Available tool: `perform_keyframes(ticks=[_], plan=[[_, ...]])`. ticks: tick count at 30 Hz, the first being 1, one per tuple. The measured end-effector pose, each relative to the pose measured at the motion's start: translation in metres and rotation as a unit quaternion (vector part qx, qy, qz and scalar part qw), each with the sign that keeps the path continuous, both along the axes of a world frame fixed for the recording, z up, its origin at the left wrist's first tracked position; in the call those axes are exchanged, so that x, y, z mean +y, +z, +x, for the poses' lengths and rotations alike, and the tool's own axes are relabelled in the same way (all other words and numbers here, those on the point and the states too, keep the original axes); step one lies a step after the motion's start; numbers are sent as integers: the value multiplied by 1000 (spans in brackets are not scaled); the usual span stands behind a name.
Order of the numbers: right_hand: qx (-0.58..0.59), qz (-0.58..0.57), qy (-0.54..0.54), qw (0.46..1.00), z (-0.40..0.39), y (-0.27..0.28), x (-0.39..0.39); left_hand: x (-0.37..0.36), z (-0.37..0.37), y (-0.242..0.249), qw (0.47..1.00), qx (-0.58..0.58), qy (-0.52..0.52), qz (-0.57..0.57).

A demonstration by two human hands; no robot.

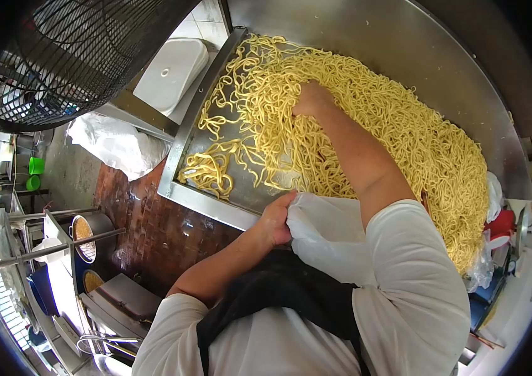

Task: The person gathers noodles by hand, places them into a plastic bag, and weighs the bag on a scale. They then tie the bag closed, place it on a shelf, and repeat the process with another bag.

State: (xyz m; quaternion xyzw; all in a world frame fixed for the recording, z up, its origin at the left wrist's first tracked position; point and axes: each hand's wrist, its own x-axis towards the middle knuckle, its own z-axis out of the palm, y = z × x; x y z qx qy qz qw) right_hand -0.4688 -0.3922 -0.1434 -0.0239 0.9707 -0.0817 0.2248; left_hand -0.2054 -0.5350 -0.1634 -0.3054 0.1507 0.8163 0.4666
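Note:
A large heap of thick yellow noodles (397,131) fills most of a metal tray (216,212) with raised sides. My right hand (314,99) reaches into the upper part of the heap; its fingers are sunk among the strands and hidden. At the tray's front edge, my left hand (276,219) grips the rim of a white plastic bag (325,235). The bag hangs against my apron, its mouth partly open toward the tray. Loose noodles (206,172) lie scattered at the tray's left corner.
A black wire fan (59,56) stands at the upper left. Near it are a white plastic lid (171,74) and a white bundle of plastic (119,144). Metal rails (46,247) and a large pot (92,237) are at the lower left. A red item (500,227) sits far right.

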Motion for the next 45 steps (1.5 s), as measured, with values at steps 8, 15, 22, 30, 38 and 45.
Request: perform_keyframes(ticks=[8,15,22,30,38,45], plan=[[40,-187,-201,961,31,29,27,25,-12,-14,1000,23,10,15],[191,-458,-110,861,16,251,45,36,-37,2,999,27,27,17],[309,-472,-125,816,78,383,19,26,-84,36,995,66,65,43],[109,-305,-89,942,143,126,73,19,-149,-9,991,97,87,-12],[-209,-432,72,874,164,50,23,6,-165,-17,938,265,-109,-197],[56,72,212,973,21,73,89,-74,-113,15,466,647,-233,-557]])
